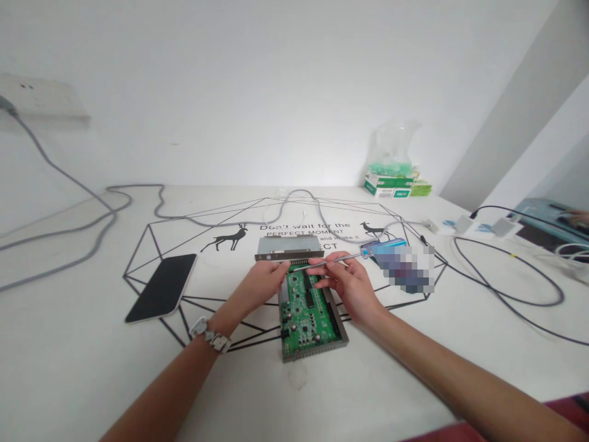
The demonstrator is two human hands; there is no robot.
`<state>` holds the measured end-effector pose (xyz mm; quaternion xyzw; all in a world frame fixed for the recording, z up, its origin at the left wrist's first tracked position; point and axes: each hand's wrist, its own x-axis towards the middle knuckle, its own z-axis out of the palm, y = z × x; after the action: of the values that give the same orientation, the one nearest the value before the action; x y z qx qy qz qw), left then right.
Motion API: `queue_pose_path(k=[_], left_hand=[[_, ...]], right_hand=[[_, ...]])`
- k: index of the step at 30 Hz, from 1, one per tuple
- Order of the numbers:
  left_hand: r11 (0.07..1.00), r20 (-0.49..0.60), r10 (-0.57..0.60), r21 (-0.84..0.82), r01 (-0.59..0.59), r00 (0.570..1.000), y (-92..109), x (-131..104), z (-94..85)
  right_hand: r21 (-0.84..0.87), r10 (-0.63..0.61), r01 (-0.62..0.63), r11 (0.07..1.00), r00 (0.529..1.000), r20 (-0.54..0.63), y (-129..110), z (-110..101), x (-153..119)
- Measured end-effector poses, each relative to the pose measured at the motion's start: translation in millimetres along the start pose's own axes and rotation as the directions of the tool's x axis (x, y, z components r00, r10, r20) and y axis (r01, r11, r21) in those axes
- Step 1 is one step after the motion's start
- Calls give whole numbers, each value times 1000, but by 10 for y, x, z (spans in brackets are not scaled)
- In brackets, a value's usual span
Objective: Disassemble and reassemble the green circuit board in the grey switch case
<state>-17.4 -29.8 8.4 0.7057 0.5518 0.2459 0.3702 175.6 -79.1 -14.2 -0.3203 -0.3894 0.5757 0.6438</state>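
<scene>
A green circuit board (pixel 299 316) lies in a shallow grey metal case (pixel 338 325) on the table in front of me. My left hand (pixel 267 279) is closed at the far left corner of this case, thumb over its edge. Between the fingers of my right hand (pixel 352 285) is the metal shaft of a screwdriver (pixel 352 257), held almost level above the board's far end. The clear blue handle points right, and the tip lies near my left thumb. Just beyond the case sits a flat grey metal cover (pixel 289 244) with a dark front edge.
A black phone-like slab (pixel 163 288) lies at left. Grey cable (pixel 207 222) runs across the back. Right of my hands is a partly blurred packet (pixel 405 267); farther right are a power strip (pixel 439 227) and black cable (pixel 506 298). Green-and-white boxes (pixel 389 184) stand by the wall.
</scene>
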Motion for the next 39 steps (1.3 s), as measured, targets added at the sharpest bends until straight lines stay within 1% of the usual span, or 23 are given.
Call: queue_pose_path(k=[1, 3, 5, 7, 9, 10, 11, 12, 13, 15, 17, 21, 25, 27, 30, 32, 34, 37, 38, 39], left_hand=[[993, -76, 50, 112, -41, 996, 8, 0, -19], [961, -191, 116, 270, -61, 975, 19, -5, -60], [939, -262, 165, 336, -71, 951, 6, -3, -92], [923, -295, 245, 363, -129, 923, -41, 20, -107], [895, -297, 360, 379, -237, 884, -111, 66, -107], [866, -289, 425, 405, -293, 858, -147, 94, -104], [834, -257, 478, 433, -342, 840, -180, 124, -100], [814, -224, 508, 442, -378, 832, -208, 153, -96], [801, -185, 523, 442, -404, 832, -230, 179, -92], [796, -118, 518, 429, -427, 847, -255, 223, -86], [793, -85, 511, 431, -431, 856, -264, 251, -79], [776, -88, 531, 449, -442, 843, -259, 274, -49], [774, -98, 543, 445, -452, 834, -224, 266, 3], [775, -99, 539, 448, -446, 837, -201, 255, 25], [779, -101, 522, 461, -425, 847, -176, 242, 41], [780, -104, 524, 458, -427, 845, -161, 237, 39], [774, -116, 553, 439, -457, 825, -142, 231, 29], [777, -167, 603, 341, -528, 780, -109, 206, 8], [788, -186, 601, 296, -539, 777, -101, 194, 1], [804, -205, 588, 251, -538, 783, -96, 181, -4]], right_hand=[[-4, 5, -5, 1000, 1000, -15, -12, 0, 2], [-9, 13, -13, 1000, 999, -43, -42, -12, 11], [-23, 16, -17, 1000, 998, -62, -77, -35, 24], [-54, 13, -17, 998, 998, -67, -106, -62, 37], [-94, -1, -5, 996, 998, -63, -126, -80, 45], [-114, -11, 4, 993, 998, -56, -133, -82, 47], [-135, -22, 15, 991, 999, -47, -137, -80, 46], [-154, -32, 26, 988, 999, -35, -141, -74, 43], [-173, -42, 37, 984, 999, -23, -144, -65, 38], [-209, -60, 58, 976, 998, -4, -153, -45, 26], [-245, -74, 71, 967, 997, -3, -165, -34, 18], [-307, -115, 100, 947, 993, -29, -193, -52, 41], [-376, -200, 166, 911, 978, -52, -202, -87, 94], [-408, -242, 204, 890, 969, -44, -201, -95, 117], [-460, -293, 259, 849, 956, -2, -228, -70, 163], [-518, -323, 300, 801, 945, 47, -293, -16, 225], [-608, -350, 348, 714, 929, 122, -401, 75, 323], [-719, -315, 407, 564, 910, 268, -582, 264, 523], [-736, -296, 425, 527, 903, 310, -626, 331, 592], [-750, -276, 440, 494, 897, 345, -654, 394, 654]])
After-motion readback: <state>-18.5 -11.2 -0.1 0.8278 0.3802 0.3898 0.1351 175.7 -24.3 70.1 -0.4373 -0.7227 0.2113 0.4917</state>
